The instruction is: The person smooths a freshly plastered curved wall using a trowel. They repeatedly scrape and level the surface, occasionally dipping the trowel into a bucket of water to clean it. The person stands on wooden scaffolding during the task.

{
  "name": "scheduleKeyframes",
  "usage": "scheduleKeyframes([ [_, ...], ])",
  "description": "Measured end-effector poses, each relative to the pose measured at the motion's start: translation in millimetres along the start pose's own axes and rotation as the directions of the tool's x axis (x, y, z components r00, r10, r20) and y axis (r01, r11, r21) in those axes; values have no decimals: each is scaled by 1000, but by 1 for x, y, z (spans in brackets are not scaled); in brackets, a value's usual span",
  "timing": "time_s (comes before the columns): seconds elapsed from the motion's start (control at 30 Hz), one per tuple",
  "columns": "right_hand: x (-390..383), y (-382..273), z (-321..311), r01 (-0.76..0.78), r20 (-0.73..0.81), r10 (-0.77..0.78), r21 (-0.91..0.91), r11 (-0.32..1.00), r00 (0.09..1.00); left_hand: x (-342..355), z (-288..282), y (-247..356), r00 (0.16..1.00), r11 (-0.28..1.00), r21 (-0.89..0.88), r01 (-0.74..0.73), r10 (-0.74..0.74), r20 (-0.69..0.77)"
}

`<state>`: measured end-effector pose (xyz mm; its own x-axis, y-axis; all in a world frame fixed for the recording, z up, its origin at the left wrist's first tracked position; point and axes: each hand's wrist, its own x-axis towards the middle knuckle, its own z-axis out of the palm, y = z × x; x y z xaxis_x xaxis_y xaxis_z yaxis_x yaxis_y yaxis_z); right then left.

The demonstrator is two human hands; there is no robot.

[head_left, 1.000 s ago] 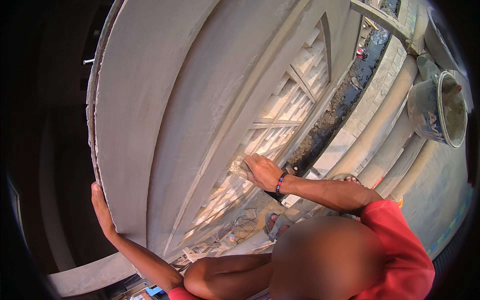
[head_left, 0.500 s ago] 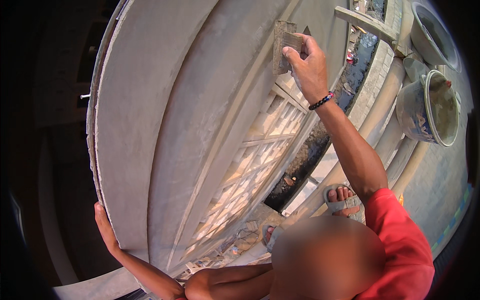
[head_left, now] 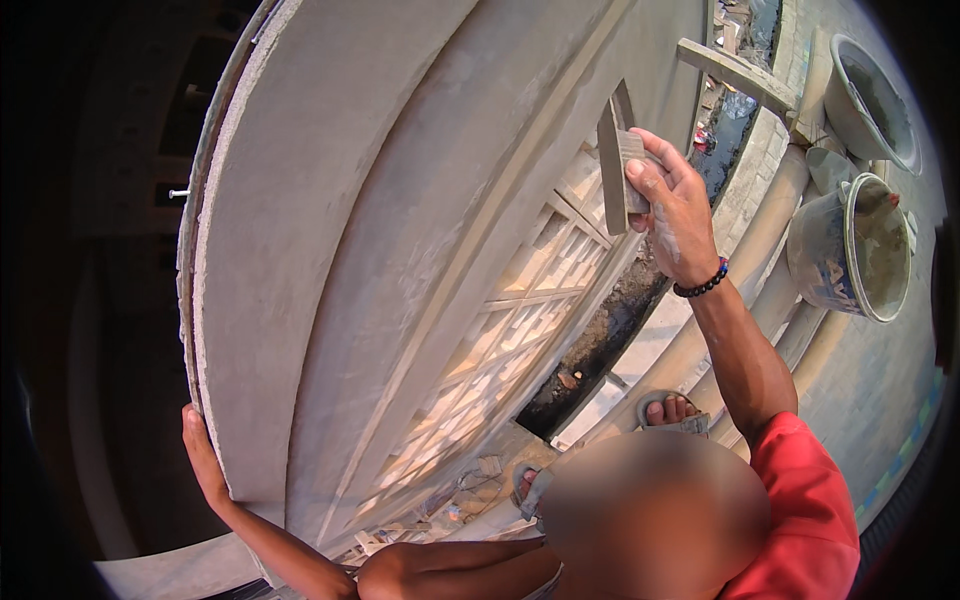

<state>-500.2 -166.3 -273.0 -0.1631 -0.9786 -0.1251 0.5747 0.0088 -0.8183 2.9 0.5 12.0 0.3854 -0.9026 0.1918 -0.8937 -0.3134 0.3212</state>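
Note:
My right hand (head_left: 684,222), smeared with pale grey, grips the block handle of a small wooden plasterer's float (head_left: 611,170). The float's flat board is edge-on to the view and a little off the grey plastered wall (head_left: 430,215). At the lower left, my left hand (head_left: 206,462) rests along the wall's rough outer edge, fingers stretched out and part of the palm hidden. Smooth curved bands run the length of the plaster, and a lattice opening (head_left: 500,325) sits beside them.
A grey basin (head_left: 838,100) and a tall bucket (head_left: 822,245), both holding greyish material, stand at the right. A wooden plank (head_left: 735,75) juts from the wall. Round poles (head_left: 765,290) lie beside a dark ditch (head_left: 620,320). A nail (head_left: 179,193) sticks out at the left edge.
My right hand has drawn the float right and down, away from the plaster face, turning its board edge-on. My left hand stays at the wall's edge; the view has shifted slightly.

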Motion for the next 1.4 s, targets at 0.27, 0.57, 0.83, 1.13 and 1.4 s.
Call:
scheduleKeyframes([
  [0.27,73,-34,23,121,2,-122,-122,985,993,3,-3,-5,1000,999,52,-6,6,12],
  [0.57,30,13,63,215,-2,-227,-317,924,974,0,1,7,1000,998,64,-12,13,-14],
  [0.83,-72,50,90,-30,316,95,-203,979,944,5,-2,-12,999,999,40,-21,20,28],
  [1.13,9,-3,75,94,20,-92,-185,978,996,5,2,-1,1000,1000,28,-7,7,-5],
  [1.4,-120,68,142,37,245,38,-296,954,969,0,1,4,1000,996,84,-11,12,-13],
])
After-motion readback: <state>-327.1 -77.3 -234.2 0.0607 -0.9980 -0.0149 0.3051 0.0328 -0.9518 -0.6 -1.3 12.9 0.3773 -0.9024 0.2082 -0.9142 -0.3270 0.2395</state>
